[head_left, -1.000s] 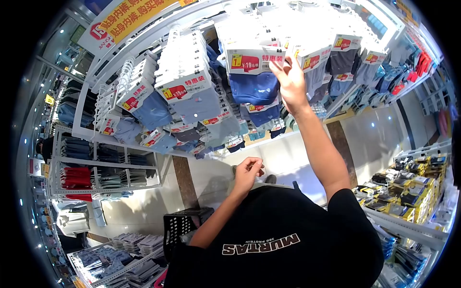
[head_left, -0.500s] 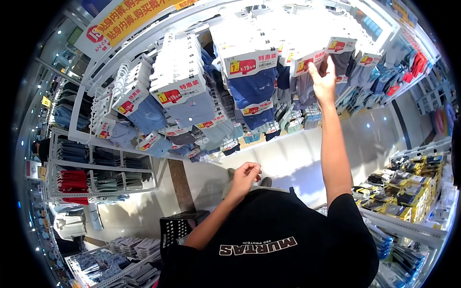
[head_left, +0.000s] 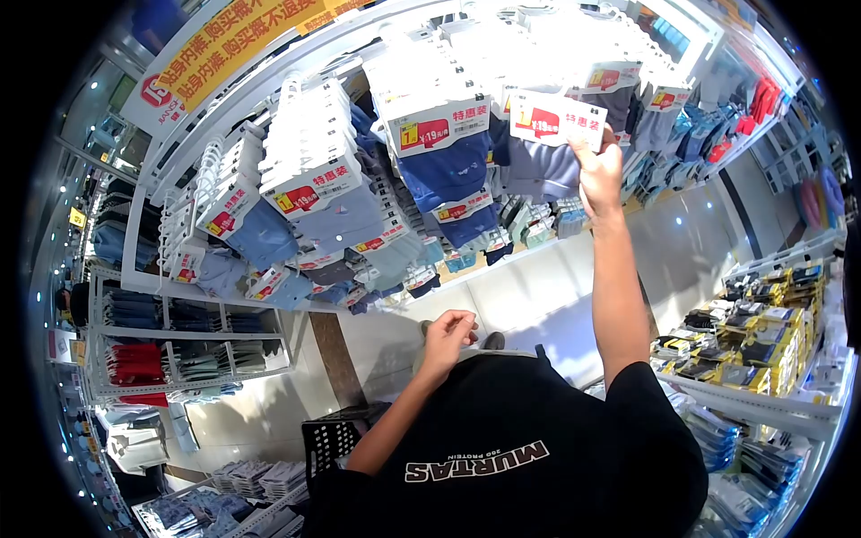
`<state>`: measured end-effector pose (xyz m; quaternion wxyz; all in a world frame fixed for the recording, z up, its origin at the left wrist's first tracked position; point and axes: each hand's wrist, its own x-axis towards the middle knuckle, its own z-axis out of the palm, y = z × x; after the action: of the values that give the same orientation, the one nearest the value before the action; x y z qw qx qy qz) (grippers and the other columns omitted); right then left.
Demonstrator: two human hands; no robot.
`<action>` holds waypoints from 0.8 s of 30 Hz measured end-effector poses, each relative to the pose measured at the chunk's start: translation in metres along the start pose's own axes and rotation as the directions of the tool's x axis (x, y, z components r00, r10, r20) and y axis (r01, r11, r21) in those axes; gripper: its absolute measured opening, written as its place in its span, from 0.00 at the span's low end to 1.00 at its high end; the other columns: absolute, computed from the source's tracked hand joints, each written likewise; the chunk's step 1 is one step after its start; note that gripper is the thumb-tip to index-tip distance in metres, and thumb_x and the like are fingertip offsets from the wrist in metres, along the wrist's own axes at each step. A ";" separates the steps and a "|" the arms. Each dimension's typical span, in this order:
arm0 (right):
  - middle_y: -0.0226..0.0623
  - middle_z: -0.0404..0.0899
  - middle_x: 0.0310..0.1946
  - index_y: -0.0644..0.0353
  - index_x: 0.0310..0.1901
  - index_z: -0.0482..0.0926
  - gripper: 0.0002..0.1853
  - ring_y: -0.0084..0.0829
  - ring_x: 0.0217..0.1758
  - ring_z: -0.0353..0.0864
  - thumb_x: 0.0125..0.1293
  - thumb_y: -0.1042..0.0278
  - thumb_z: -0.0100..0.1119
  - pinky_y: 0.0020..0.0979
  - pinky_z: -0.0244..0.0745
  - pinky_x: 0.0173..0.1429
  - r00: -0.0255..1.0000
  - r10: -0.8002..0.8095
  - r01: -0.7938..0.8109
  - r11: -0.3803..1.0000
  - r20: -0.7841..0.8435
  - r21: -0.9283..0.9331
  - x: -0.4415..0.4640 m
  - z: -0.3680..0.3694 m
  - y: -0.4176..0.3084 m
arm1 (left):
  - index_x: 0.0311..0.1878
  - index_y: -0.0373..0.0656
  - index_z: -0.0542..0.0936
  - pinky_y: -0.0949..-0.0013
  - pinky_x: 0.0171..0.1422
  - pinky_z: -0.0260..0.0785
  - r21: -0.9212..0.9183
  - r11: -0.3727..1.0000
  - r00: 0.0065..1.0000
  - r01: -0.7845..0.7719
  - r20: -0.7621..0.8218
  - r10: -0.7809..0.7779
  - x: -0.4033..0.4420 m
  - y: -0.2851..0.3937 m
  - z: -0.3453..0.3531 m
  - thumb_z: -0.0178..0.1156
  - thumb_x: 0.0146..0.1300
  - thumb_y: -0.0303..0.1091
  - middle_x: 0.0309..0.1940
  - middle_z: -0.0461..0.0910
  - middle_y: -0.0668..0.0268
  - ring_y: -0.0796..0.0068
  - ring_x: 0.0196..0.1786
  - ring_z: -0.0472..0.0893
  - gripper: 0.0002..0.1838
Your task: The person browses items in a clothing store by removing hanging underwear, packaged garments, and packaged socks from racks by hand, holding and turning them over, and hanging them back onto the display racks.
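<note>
My right hand (head_left: 603,177) pinches the lower right corner of a white tagged card (head_left: 558,121) on the rack. Grey-blue folded underwear (head_left: 543,169) hangs below that card. To its left hangs a dark blue pack (head_left: 441,175) under another price card, and light blue packs (head_left: 332,215) hang further left. In front of my black shirt, my left hand (head_left: 448,341) is raised with its fingers curled together; whether anything small is between them cannot be made out.
A black perforated basket (head_left: 330,446) is beside my left forearm. White shelves (head_left: 193,386) with folded clothes stand at the left. Yellow and black packs (head_left: 762,345) fill a rack at the right. An orange and white sign (head_left: 238,54) hangs at the upper left.
My right hand has moved right from the dark blue pack to the grey-blue one and now holds its card, which is tilted up towards the camera. My left hand stays curled near my shirt.
</note>
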<state>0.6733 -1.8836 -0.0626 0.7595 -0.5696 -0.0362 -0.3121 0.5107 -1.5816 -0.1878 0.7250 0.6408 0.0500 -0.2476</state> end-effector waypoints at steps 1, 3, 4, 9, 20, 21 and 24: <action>0.36 0.82 0.46 0.65 0.50 0.75 0.13 0.23 0.47 0.79 0.66 0.77 0.62 0.26 0.72 0.55 1.000 0.000 -0.001 0.995 0.008 0.101 -0.003 -0.003 -0.006 | 0.47 0.36 0.78 0.76 0.41 0.70 -0.005 1.000 1.000 -0.004 0.008 0.004 0.001 0.002 0.002 0.58 0.71 0.38 0.36 0.79 0.65 0.79 0.35 0.79 0.13; 0.37 0.81 0.47 0.65 0.52 0.73 0.13 0.24 0.49 0.79 0.67 0.77 0.61 0.27 0.71 0.57 0.999 0.051 -0.048 0.982 -0.009 0.185 -0.011 -0.002 -0.030 | 0.47 0.36 0.78 0.76 0.43 0.70 -0.014 1.000 1.000 -0.011 0.023 0.011 0.004 0.003 0.002 0.58 0.71 0.38 0.37 0.80 0.65 0.79 0.36 0.79 0.13; 0.37 0.81 0.48 0.65 0.53 0.73 0.13 0.25 0.50 0.79 0.68 0.76 0.60 0.28 0.71 0.58 0.999 0.055 -0.053 0.974 -0.002 0.221 -0.016 -0.003 -0.039 | 0.47 0.36 0.78 0.76 0.44 0.71 -0.019 1.000 0.999 -0.015 0.030 0.016 0.007 0.003 0.002 0.58 0.71 0.38 0.38 0.81 0.65 0.79 0.37 0.79 0.13; 0.39 0.78 0.51 0.66 0.60 0.67 0.23 0.26 0.54 0.78 0.66 0.77 0.61 0.30 0.70 0.63 0.989 0.142 -0.146 0.958 0.034 0.247 -0.069 -0.003 -0.042 | 0.63 0.35 0.70 0.66 0.60 0.68 -0.097 0.969 0.956 -0.228 0.166 0.242 0.014 0.029 0.018 0.52 0.74 0.36 0.57 0.75 0.58 0.69 0.57 0.76 0.20; 0.41 0.67 0.65 0.64 0.69 0.61 0.30 0.27 0.65 0.69 0.67 0.75 0.59 0.30 0.64 0.68 0.922 0.381 -0.383 0.924 -0.070 -0.009 -0.181 -0.010 0.014 | 0.38 0.37 0.78 0.78 0.36 0.68 -0.109 0.988 0.985 -0.106 0.127 0.120 0.004 0.035 0.038 0.57 0.73 0.36 0.29 0.78 0.71 0.85 0.31 0.75 0.11; 0.42 0.68 0.64 0.65 0.67 0.64 0.28 0.27 0.64 0.69 0.67 0.74 0.59 0.31 0.64 0.68 0.941 0.335 -0.339 0.935 -0.054 -0.102 -0.188 -0.010 0.014 | 0.38 0.37 0.78 0.78 0.34 0.67 -0.124 0.986 0.987 -0.108 0.102 0.121 0.005 0.035 0.038 0.58 0.72 0.36 0.29 0.78 0.72 0.86 0.30 0.74 0.11; 0.41 0.74 0.59 0.63 0.60 0.74 0.20 0.28 0.59 0.73 0.67 0.73 0.60 0.30 0.67 0.65 0.914 0.402 -0.367 0.880 0.059 -0.301 -0.213 -0.012 0.015 | 0.36 0.40 0.77 0.80 0.34 0.64 -0.265 0.962 0.997 -0.061 0.028 0.071 0.014 0.033 0.039 0.59 0.71 0.37 0.27 0.77 0.74 0.88 0.29 0.72 0.11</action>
<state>0.5062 -1.7992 -0.1665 0.7133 -0.6857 0.0775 -0.1223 0.5273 -1.6209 -0.1569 0.8124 0.5352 0.0474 -0.2263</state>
